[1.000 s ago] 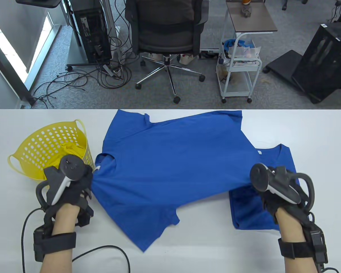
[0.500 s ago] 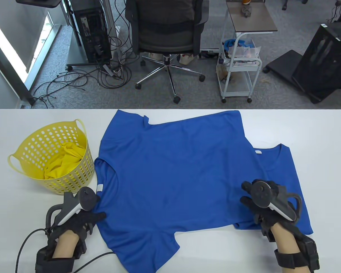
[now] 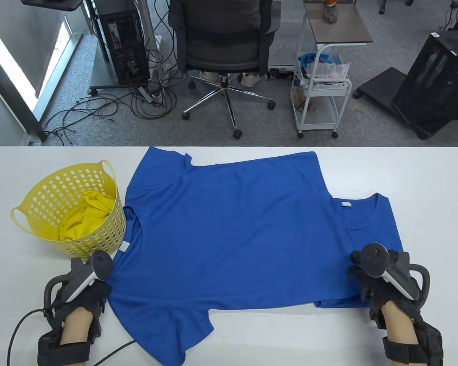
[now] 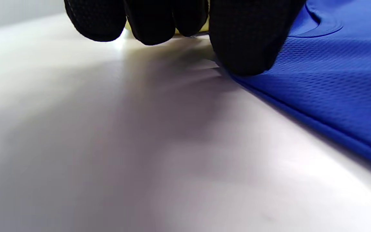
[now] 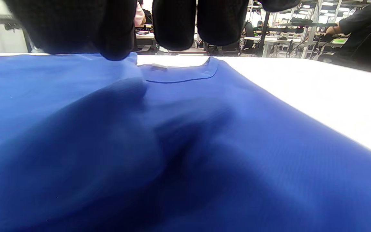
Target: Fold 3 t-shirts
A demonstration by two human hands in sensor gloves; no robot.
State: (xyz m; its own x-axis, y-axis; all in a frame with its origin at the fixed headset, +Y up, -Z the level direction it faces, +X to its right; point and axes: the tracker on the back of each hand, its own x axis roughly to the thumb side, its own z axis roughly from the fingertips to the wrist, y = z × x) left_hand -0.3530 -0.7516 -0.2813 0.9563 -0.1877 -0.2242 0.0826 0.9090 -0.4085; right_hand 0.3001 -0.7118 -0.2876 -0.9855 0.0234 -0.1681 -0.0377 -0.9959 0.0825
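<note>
1. Two blue t-shirts lie on the white surface (image 3: pixel 423 183): the spread t-shirt (image 3: pixel 229 228) lies flat across the middle, its right end overlapping the folded t-shirt (image 3: pixel 370 225).
2. Left hand (image 3: pixel 86 295) sits at the shoulder edge near the collar; right hand (image 3: pixel 381 284) sits at the hem edge. Whether the fingers grip or only press, I cannot tell.
3. Judgement: smooth the cloth flat and square the edges before the first fold.
4. Obstacles: the yellow basket (image 3: pixel 42 198), holding yellow cloth (image 3: pixel 86 217), touches the collar side; the folded t-shirt underneath may get dragged.
</note>
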